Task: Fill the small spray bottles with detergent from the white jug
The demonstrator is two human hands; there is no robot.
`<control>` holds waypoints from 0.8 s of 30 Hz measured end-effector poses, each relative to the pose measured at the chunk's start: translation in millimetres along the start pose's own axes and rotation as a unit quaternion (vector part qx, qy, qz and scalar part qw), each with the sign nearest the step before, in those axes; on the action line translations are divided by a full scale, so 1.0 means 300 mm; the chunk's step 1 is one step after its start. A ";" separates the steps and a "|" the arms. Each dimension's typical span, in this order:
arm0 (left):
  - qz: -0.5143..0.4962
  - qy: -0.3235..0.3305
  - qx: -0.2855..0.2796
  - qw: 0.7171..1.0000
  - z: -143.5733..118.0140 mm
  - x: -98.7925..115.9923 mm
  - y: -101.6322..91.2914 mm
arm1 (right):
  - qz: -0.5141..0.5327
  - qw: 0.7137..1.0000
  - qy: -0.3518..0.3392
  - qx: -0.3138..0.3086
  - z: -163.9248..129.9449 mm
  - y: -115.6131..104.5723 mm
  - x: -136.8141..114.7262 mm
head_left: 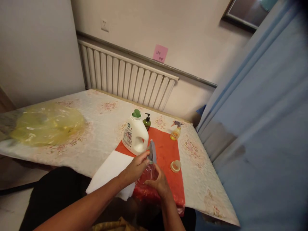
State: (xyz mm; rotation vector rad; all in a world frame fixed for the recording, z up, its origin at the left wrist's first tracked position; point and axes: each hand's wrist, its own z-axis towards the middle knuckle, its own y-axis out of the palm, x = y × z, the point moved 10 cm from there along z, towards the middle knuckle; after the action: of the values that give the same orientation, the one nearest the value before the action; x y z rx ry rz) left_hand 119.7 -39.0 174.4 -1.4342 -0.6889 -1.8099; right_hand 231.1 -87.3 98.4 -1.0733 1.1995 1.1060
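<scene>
A clear spray bottle (147,174) with a grey trigger head (152,151) stands on the red mat (168,150) near the table's front edge. My left hand (135,168) grips its neck just under the trigger head. My right hand (159,183) wraps around the bottle's body from the right. Behind them on the mat stand a white detergent jug (134,136) with a green cap and a small dark green pump bottle (147,122). A white cloth (111,171) lies to the left of the mat.
A small yellow spray bottle (175,131) stands at the mat's far right corner, and a round yellowish lid (175,166) lies on the mat. A yellow plastic bag (45,123) rests at the table's left. A radiator (125,77) lines the wall, and a blue curtain (260,122) hangs at right.
</scene>
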 end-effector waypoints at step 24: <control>0.007 -0.007 0.018 1.000 -0.023 0.015 -0.007 | 0.006 1.000 -0.021 -0.015 -0.018 0.027 -0.013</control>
State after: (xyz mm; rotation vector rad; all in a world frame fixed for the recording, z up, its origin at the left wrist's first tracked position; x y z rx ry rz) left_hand 113.4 -43.8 177.1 -1.4261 -0.7136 -1.7704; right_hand 222.3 -91.7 101.7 -1.0627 1.1602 1.1536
